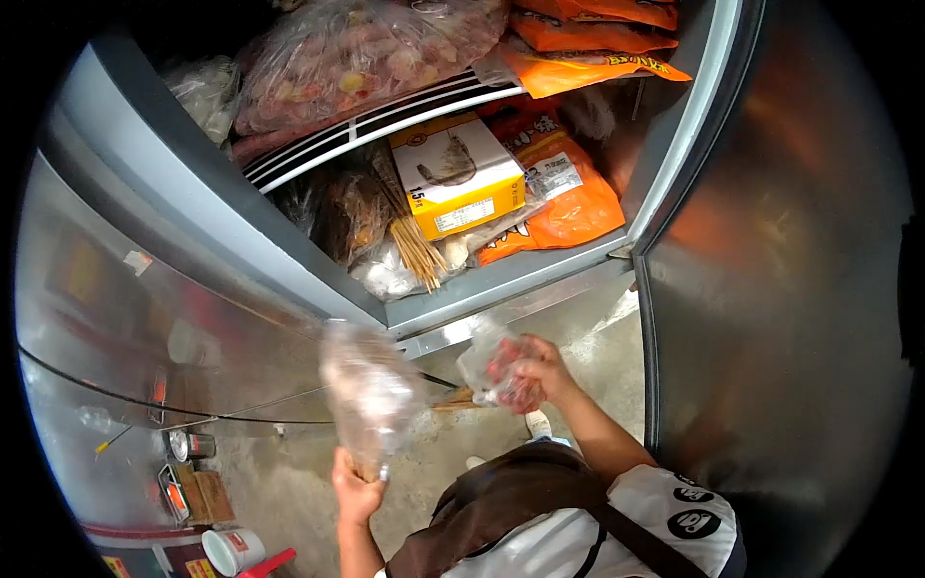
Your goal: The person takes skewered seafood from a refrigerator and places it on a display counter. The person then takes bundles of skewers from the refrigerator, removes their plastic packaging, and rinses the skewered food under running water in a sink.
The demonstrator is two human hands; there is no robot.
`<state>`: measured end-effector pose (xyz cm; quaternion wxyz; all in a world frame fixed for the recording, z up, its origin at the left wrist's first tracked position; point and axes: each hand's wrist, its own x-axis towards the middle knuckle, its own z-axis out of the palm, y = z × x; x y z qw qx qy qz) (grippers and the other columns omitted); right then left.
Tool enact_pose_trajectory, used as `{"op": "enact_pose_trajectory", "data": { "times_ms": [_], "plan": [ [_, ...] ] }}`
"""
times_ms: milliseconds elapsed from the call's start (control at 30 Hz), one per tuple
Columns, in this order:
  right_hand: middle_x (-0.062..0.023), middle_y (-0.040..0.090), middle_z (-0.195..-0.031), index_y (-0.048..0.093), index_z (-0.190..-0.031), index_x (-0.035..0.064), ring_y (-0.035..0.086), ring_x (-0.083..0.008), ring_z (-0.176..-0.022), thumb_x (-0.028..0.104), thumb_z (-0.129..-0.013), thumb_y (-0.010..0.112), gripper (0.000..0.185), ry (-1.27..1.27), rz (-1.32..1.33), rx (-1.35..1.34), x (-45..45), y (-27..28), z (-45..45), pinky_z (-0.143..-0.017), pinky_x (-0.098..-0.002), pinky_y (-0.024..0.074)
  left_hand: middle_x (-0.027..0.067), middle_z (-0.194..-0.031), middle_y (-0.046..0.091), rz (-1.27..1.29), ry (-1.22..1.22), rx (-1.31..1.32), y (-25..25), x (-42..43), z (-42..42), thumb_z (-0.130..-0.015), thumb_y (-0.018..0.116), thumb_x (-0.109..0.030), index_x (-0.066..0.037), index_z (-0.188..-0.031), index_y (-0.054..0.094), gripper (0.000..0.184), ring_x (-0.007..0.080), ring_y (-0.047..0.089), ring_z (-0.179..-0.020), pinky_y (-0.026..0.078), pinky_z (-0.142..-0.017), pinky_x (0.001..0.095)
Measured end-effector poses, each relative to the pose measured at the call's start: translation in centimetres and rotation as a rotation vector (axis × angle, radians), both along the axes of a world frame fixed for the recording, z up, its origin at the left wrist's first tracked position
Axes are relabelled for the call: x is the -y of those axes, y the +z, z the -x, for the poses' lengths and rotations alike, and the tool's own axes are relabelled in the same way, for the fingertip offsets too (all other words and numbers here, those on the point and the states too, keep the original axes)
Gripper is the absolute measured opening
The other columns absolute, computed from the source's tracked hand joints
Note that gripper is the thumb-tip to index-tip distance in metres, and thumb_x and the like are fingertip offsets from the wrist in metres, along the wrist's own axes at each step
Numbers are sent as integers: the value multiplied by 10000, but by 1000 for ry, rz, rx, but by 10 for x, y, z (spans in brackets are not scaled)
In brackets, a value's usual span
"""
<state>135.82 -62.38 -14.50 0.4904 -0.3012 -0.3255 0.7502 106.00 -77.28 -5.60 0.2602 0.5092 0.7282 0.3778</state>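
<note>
My left hand point(358, 489) is closed round the lower end of a long clear plastic bag point(371, 390), held upright and blurred, with pale contents I cannot make out. To its right, my right hand point(541, 370) grips a smaller clear bag point(501, 371) with red pieces inside. Thin wooden sticks point(453, 400) show at the lower left of this smaller bag. Both hands are in front of and below the open cabinet's lower compartment.
The cabinet holds a yellow and white box point(458, 178), orange packages point(568, 212), a bundle of sticks point(416, 252) and a large bag point(356, 63) on the rack. Its open door point(780, 289) stands right. A white bucket point(233, 551) is at lower left.
</note>
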Motion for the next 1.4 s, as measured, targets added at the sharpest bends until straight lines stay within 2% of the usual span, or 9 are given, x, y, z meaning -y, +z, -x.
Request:
{"op": "enact_pose_trajectory", "data": {
  "times_ms": [267,433,600,733,800,900,1000,1167,1400],
  "plan": [
    [-94,605,-1029,504,-1154,-31,592,-156,-923,-59,-708,532,448,98,0,213,23,-17,8,-825,-270,471,36,-800,559,284,-238,222,-100,3,-38,-591,631,-6,-13,-1002,522,425,139,527,-723,447,-666,281],
    [-122,581,-1085,455,-1218,-12,592,-191,-947,-24,-693,519,529,-19,87,-36,26,-3,-8,-823,-309,480,2,-791,519,176,-136,383,-132,-21,-47,-594,612,-13,-8,-1035,522,450,114,483,-707,426,-653,255],
    [-181,544,-1152,370,-1292,-6,579,-291,-1005,37,-678,504,631,87,151,-434,20,16,-34,-888,-391,468,31,-889,568,180,-266,533,-121,-43,-67,-624,596,-9,9,-1098,509,483,123,529,-834,428,-788,253],
    [-167,563,-1084,443,-1223,11,580,-305,-967,129,-701,474,536,-17,216,-542,10,13,-54,-826,-428,496,31,-986,580,531,-386,575,-120,-37,-66,-645,635,17,8,-1167,479,545,148,544,-931,421,-862,270],
    [-166,531,-1161,353,-1310,-6,564,-288,-1022,94,-702,493,632,38,216,-669,4,1,-67,-897,-409,461,22,-990,573,576,-358,792,-118,-32,-75,-658,676,-3,-5,-1181,474,560,134,532,-912,427,-838,271],
    [-153,553,-1121,422,-1251,5,571,-265,-992,139,-746,463,524,-49,267,-545,2,-9,-76,-864,-390,474,40,-1009,563,581,-483,570,-103,-23,-89,-664,732,-44,1,-1206,450,612,123,516,-911,431,-824,269],
    [-147,569,-1094,464,-1217,15,577,-251,-959,179,-774,453,473,-128,348,-378,3,0,-77,-836,-377,480,58,-1027,565,737,-414,726,-93,-17,-94,-664,746,-56,15,-1213,436,634,136,520,-928,429,-834,273],
    [-146,554,-1136,452,-1252,34,561,-260,-979,183,-789,468,486,-137,413,-305,12,-31,-69,-868,-367,455,71,-1069,557,564,-436,742,-101,9,-77,-673,748,-53,18,-1215,428,634,144,512,-975,412,-869,277],
    [-129,454,-1269,264,-1388,82,474,-258,-1145,288,-841,538,645,-65,352,272,31,-65,-33,-905,-405,413,52,-1079,553,558,-357,727,-87,58,-16,-645,725,37,-19,-1223,434,650,145,518,-991,411,-877,274]
  ]
}}
